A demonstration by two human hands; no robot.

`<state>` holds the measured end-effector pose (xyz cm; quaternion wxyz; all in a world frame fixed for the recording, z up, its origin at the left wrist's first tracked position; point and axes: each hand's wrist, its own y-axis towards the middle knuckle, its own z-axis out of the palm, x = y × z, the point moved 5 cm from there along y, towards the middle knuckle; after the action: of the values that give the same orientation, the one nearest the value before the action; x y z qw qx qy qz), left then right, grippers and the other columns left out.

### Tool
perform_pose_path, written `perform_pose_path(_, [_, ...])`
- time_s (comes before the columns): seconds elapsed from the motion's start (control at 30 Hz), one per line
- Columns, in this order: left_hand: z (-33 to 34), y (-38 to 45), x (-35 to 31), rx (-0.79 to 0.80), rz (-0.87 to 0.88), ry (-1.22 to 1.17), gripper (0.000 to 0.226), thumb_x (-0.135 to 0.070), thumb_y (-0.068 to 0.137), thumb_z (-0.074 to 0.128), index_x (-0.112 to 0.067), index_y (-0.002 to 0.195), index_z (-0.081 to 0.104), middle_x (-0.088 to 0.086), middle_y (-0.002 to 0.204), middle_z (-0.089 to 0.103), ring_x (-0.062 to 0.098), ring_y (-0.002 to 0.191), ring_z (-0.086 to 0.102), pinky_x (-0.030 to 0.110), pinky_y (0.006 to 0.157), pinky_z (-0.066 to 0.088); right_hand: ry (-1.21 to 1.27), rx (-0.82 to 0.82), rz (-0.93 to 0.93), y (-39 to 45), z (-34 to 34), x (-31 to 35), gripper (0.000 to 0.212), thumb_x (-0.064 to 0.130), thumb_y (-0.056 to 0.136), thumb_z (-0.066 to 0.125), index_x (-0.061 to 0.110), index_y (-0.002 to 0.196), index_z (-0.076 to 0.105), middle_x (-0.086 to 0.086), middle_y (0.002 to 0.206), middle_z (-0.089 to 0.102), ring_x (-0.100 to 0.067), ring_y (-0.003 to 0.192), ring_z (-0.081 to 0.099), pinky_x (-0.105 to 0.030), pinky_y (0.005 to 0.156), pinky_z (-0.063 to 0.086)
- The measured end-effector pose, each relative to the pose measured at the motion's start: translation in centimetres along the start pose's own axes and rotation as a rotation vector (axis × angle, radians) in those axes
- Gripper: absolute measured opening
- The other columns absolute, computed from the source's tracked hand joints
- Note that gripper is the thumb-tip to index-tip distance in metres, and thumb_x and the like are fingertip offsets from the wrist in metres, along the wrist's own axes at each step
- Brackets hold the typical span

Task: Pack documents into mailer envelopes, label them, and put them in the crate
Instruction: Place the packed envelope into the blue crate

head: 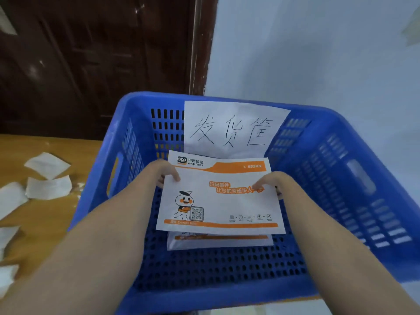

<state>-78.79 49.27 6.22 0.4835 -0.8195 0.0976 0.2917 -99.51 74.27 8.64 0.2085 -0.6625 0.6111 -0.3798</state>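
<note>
A white and orange mailer envelope (218, 201) hangs inside the blue plastic crate (354, 201). My left hand (164, 172) pinches its left edge, thumb on top. My right hand (271, 181) pinches its right edge the same way. Under it, another mailer envelope (218, 243) lies flat on the crate's perforated floor, mostly covered. A white paper sign (231, 128) with handwritten characters leans against the crate's far wall.
The crate stands on a wooden table (45, 219). Several white scraps of paper backing (47, 187) lie scattered on the table to the left. A dark wooden door (91, 53) and a pale wall (318, 53) are behind.
</note>
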Motion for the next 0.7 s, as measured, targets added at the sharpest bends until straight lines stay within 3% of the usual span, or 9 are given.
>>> perform_pose_path(0.17, [2.3, 2.9, 3.0, -0.011, -0.051, -0.021, 0.035, 0.006, 0.085, 0.063, 0.007, 0.119, 0.056, 0.023, 0.117, 0.062, 0.035, 0.105, 0.062, 0.045, 0.091, 0.051, -0.020, 0.048, 0.059, 3.7, 2.4, -1.6, 0.069, 0.028, 0.079, 0.077, 0.007, 0.137, 0.046, -0.014, 0.142, 0.045, -0.033, 0.128, 0.047, -0.045, 0.104, 0.043])
perform_pose_path(0.27, [3.5, 4.2, 3.9, -0.047, -0.062, -0.032, 0.033, 0.007, 0.082, 0.066, 0.010, 0.114, 0.058, 0.025, 0.118, 0.062, 0.037, 0.108, 0.061, 0.048, 0.093, 0.051, 0.093, 0.027, 0.037, 5.5, 3.4, -2.4, 0.055, 0.021, 0.077, 0.078, 0.004, 0.125, 0.056, -0.016, 0.139, 0.050, -0.031, 0.126, 0.050, -0.039, 0.094, 0.050])
perform_pose_path(0.37, [4.1, 5.2, 4.5, -0.140, -0.047, 0.043, 0.032, -0.001, 0.080, 0.072, 0.008, 0.108, 0.062, 0.021, 0.113, 0.065, 0.033, 0.101, 0.065, 0.043, 0.087, 0.055, 0.081, 0.037, 0.062, 6.6, 4.5, -3.0, 0.065, 0.024, 0.079, 0.078, -0.003, 0.131, 0.050, -0.013, 0.135, 0.052, -0.029, 0.124, 0.051, -0.036, 0.098, 0.047])
perform_pose_path(0.43, [4.4, 5.6, 4.8, -0.205, -0.039, 0.100, 0.031, -0.006, 0.078, 0.074, 0.006, 0.104, 0.063, 0.019, 0.111, 0.065, 0.032, 0.099, 0.065, 0.039, 0.081, 0.056, 0.044, -0.031, 0.074, 7.2, 4.8, -3.6, 0.050, 0.027, 0.079, 0.077, -0.002, 0.115, 0.059, -0.009, 0.116, 0.058, -0.024, 0.111, 0.059, -0.027, 0.083, 0.048])
perform_pose_path(0.5, [4.8, 5.9, 5.4, -0.236, -0.058, 0.144, 0.029, -0.010, 0.078, 0.074, 0.004, 0.102, 0.064, 0.018, 0.109, 0.066, 0.030, 0.096, 0.066, 0.036, 0.079, 0.056, 0.071, -0.118, 0.080, 8.0, 5.1, -4.0, 0.027, 0.024, 0.077, 0.077, 0.003, 0.083, 0.061, -0.006, 0.095, 0.059, -0.013, 0.076, 0.061, -0.025, 0.064, 0.048])
perform_pose_path(0.53, [5.0, 6.0, 5.6, -0.246, -0.065, 0.159, 0.027, -0.011, 0.078, 0.074, 0.002, 0.099, 0.064, 0.017, 0.109, 0.066, 0.028, 0.092, 0.065, 0.034, 0.076, 0.056, 0.100, -0.161, 0.096, 8.3, 5.4, -4.2, 0.026, 0.021, 0.074, 0.078, 0.004, 0.079, 0.059, -0.007, 0.093, 0.061, -0.011, 0.068, 0.058, -0.024, 0.060, 0.048])
perform_pose_path(0.57, [5.2, 6.1, 5.7, -0.252, -0.065, 0.183, 0.023, -0.013, 0.078, 0.074, 0.000, 0.094, 0.063, 0.016, 0.108, 0.067, 0.025, 0.087, 0.064, 0.031, 0.071, 0.054, 0.137, -0.178, 0.100, 8.3, 5.6, -4.2, 0.033, 0.018, 0.072, 0.079, 0.001, 0.092, 0.058, -0.013, 0.102, 0.062, -0.014, 0.075, 0.061, -0.026, 0.062, 0.049])
perform_pose_path(0.63, [5.4, 6.4, 5.8, -0.260, -0.060, 0.212, 0.022, -0.015, 0.077, 0.076, -0.003, 0.089, 0.062, 0.016, 0.106, 0.067, 0.023, 0.080, 0.061, 0.027, 0.063, 0.047, 0.207, -0.201, 0.121, 8.8, 6.0, -4.3, 0.082, 0.013, 0.071, 0.082, -0.004, 0.135, 0.033, -0.021, 0.132, 0.048, -0.027, 0.112, 0.057, -0.033, 0.079, 0.051])
perform_pose_path(0.7, [5.6, 6.7, 6.1, -0.256, -0.071, 0.204, 0.033, -0.015, 0.074, 0.079, 0.004, 0.097, 0.064, 0.019, 0.107, 0.066, 0.027, 0.088, 0.065, 0.029, 0.063, 0.047, 0.225, -0.240, 0.113, 9.1, 6.0, -4.3, 0.100, 0.010, 0.073, 0.081, -0.003, 0.145, 0.013, -0.022, 0.145, 0.033, -0.034, 0.127, 0.045, -0.039, 0.092, 0.049])
